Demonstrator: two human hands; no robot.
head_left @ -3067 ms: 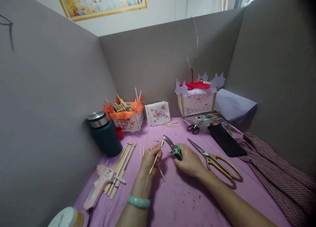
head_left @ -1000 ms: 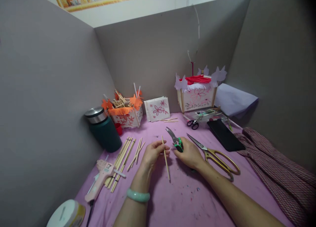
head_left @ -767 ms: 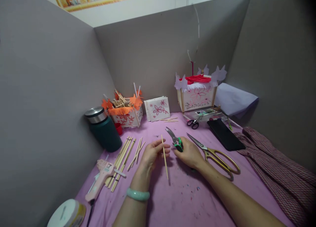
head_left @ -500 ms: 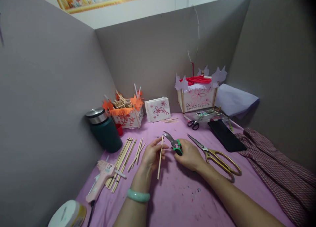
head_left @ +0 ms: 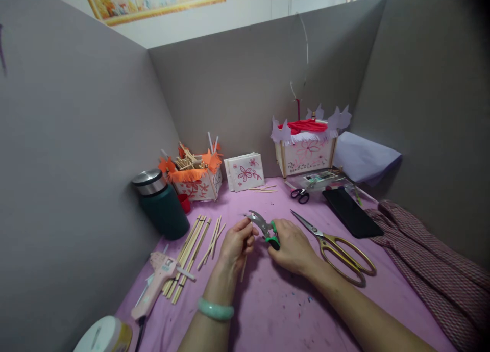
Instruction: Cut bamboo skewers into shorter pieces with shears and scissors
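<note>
My left hand [head_left: 237, 242] is closed around a thin wooden stick [head_left: 244, 270], whose lower end sticks out beneath the fingers. My right hand [head_left: 293, 246] grips green-and-black handled pruning shears [head_left: 271, 234]. Their curved metal blades reach left to the stick's top end, at my left fingertips; whether they touch the wood I cannot tell. Left of my left hand lie several loose sticks [head_left: 212, 245] and banded bundles of sticks [head_left: 189, 257]. Large gold-handled scissors [head_left: 337, 247] rest just right of my right hand.
A pink glue gun [head_left: 155, 285], a dark green flask [head_left: 163, 206] and a white-lidded tub [head_left: 103, 336] stand at left. Behind are an orange-fringed box of sticks [head_left: 197, 183], flower-drawn cards [head_left: 245, 172] and a lilac-trimmed box [head_left: 306, 155]. A black phone [head_left: 352, 212] and small scissors [head_left: 300, 195] lie right.
The shears' blades have moved left, up to the stick's top end. My left fingers have closed further around the stick, and less of it shows now.
</note>
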